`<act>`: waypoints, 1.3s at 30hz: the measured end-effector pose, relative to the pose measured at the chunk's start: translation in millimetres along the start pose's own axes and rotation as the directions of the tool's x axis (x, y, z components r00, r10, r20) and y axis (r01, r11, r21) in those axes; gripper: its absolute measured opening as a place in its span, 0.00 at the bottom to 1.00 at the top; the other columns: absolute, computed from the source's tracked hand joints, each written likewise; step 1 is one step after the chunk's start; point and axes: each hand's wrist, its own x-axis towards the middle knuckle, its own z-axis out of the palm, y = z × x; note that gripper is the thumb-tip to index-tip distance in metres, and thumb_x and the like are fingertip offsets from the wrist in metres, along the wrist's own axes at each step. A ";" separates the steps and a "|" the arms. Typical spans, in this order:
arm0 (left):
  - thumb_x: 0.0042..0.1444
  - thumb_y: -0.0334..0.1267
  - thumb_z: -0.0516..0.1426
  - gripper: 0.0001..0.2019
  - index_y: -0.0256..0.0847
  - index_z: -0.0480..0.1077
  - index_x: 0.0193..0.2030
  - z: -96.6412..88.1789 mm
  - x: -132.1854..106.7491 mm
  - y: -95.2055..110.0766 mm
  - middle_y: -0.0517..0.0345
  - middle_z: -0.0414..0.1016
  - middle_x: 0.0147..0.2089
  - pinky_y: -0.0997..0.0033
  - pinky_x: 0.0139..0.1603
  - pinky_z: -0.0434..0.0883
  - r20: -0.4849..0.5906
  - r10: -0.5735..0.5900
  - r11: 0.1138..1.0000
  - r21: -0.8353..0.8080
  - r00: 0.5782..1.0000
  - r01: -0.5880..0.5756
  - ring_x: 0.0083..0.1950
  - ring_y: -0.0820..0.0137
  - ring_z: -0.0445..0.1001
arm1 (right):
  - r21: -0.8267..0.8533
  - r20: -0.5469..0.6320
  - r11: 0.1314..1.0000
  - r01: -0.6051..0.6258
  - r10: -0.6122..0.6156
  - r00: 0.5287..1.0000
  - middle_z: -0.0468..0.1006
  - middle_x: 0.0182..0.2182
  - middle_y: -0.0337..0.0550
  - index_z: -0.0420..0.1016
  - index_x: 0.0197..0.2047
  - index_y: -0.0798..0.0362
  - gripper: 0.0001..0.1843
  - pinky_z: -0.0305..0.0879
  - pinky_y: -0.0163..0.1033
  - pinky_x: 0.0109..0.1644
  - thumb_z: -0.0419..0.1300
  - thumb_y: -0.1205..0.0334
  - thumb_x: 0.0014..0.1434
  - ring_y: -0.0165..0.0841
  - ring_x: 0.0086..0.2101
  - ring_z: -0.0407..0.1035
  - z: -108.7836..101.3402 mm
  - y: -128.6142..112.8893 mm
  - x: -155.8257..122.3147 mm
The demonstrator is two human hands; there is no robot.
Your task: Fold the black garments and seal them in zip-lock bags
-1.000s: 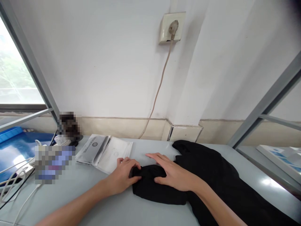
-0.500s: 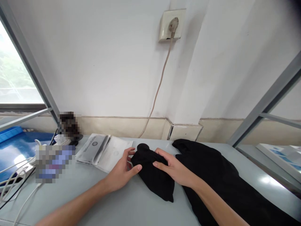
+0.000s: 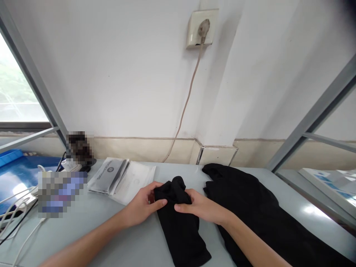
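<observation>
A soft black cloth piece (image 3: 180, 233), narrow like a sleeve, lies on the grey table with its upper end bunched into folds and its lower end flat toward me. My left hand (image 3: 141, 205) pinches the left side of the bunched end, thumb on top and fingers partly hidden behind it. On the right side, my right hand (image 3: 204, 208) grips the same end, its thumb over the folds and its fingertips hidden by the cloth. A larger black garment (image 3: 250, 200) is spread to the right, partly under my right forearm.
Flat plastic packets, one grey with printed lettering (image 3: 107, 174) and one whitish (image 3: 136, 181), lie behind my left hand. Cables and a blue tray (image 3: 30, 167) are at the far left. A cord (image 3: 189, 96) hangs from a wall socket (image 3: 202, 29). Metal frame bars stand at both sides.
The black cloth has unfolded toward me and looks longer. Its top end is now gathered into folds between both hands, and my right hand has moved slightly down and left.
</observation>
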 end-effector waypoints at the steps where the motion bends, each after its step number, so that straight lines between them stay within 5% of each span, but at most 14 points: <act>1: 0.66 0.50 0.61 0.19 0.46 0.71 0.59 -0.8 -0.2 -0.5 0.57 0.77 0.43 0.67 0.44 0.70 -0.018 -0.002 0.998 0.067 1.000 0.003 0.41 0.65 0.73 | 0.009 -0.010 1.000 0.002 -0.002 1.000 0.84 0.45 0.45 0.81 0.48 0.53 0.26 0.69 0.48 0.57 0.71 0.41 0.57 0.49 0.51 0.76 1.4 1.7 1.3; 4: 0.72 0.51 0.52 0.18 0.47 0.68 0.61 -8.7 1.4 -6.3 0.57 0.75 0.40 0.66 0.41 0.69 -0.191 0.054 0.933 0.360 0.980 0.018 0.38 0.65 0.72 | 0.087 -0.112 0.996 0.018 -0.008 0.994 0.85 0.44 0.46 0.81 0.46 0.54 0.25 0.70 0.50 0.58 0.70 0.41 0.58 0.51 0.52 0.76 2.4 6.5 5.4; 7: 0.72 0.48 0.50 0.15 0.43 0.69 0.56 -22.5 4.9 -18.4 0.51 0.74 0.48 0.57 0.52 0.69 -0.362 0.218 0.737 0.670 0.906 0.091 0.47 0.59 0.73 | 0.189 -0.283 0.981 0.033 0.022 0.959 0.85 0.44 0.47 0.79 0.46 0.52 0.25 0.71 0.52 0.59 0.71 0.40 0.57 0.51 0.52 0.77 -1.1 10.7 10.2; 11: 0.63 0.46 0.59 0.10 0.41 0.71 0.41 -35.6 7.9 -33.7 0.48 0.73 0.46 0.54 0.53 0.69 -0.320 0.151 0.580 0.794 0.935 0.179 0.50 0.53 0.72 | 0.266 -0.424 0.958 0.106 0.018 0.906 0.86 0.44 0.46 0.79 0.49 0.49 0.24 0.68 0.53 0.62 0.71 0.41 0.57 0.49 0.53 0.77 -7.3 15.1 16.4; 17: 0.64 0.37 0.53 0.08 0.44 0.67 0.32 -31.2 9.6 -31.9 0.53 0.74 0.34 0.60 0.44 0.68 -0.368 0.105 0.684 0.701 0.924 0.201 0.39 0.59 0.74 | 0.276 -0.418 0.956 0.100 0.026 0.908 0.86 0.45 0.46 0.79 0.48 0.49 0.23 0.68 0.52 0.63 0.69 0.42 0.58 0.48 0.51 0.78 -5.9 11.6 13.6; 24: 0.66 0.42 0.52 0.09 0.44 0.73 0.44 -24.1 6.9 -24.1 0.58 0.78 0.32 0.66 0.37 0.63 -0.314 -0.049 0.837 0.506 0.948 0.211 0.34 0.62 0.75 | 0.236 -0.244 0.971 -0.026 0.085 0.966 0.85 0.46 0.46 0.79 0.47 0.51 0.24 0.70 0.52 0.60 0.72 0.43 0.55 0.50 0.53 0.77 4.6 6.8 3.6; 27: 0.66 0.42 0.53 0.13 0.43 0.75 0.49 -24.5 5.9 -24.5 0.55 0.80 0.36 0.64 0.41 0.65 -0.305 -0.070 0.834 0.504 0.950 0.223 0.38 0.59 0.77 | 0.196 -0.239 0.981 -0.010 0.057 0.969 0.84 0.48 0.46 0.78 0.49 0.51 0.26 0.67 0.53 0.63 0.72 0.42 0.55 0.50 0.56 0.75 4.1 10.1 4.9; 33: 0.66 0.45 0.53 0.14 0.44 0.74 0.32 -25.2 6.9 -26.0 0.53 0.79 0.36 0.64 0.39 0.64 -0.325 0.033 0.824 0.544 0.945 0.158 0.37 0.59 0.75 | 0.222 -0.230 0.975 -0.024 0.076 0.970 0.84 0.46 0.45 0.78 0.48 0.51 0.25 0.69 0.52 0.61 0.71 0.42 0.56 0.49 0.54 0.76 1.3 12.1 6.3; 39: 0.64 0.45 0.56 0.12 0.43 0.68 0.31 -21.1 7.0 -16.7 0.58 0.75 0.32 0.67 0.34 0.60 -0.341 -0.089 0.819 0.509 0.936 0.263 0.34 0.65 0.70 | 0.263 -0.235 0.965 -0.014 0.078 0.969 0.85 0.45 0.45 0.79 0.47 0.51 0.25 0.71 0.50 0.59 0.73 0.43 0.55 0.48 0.52 0.77 4.8 4.8 4.2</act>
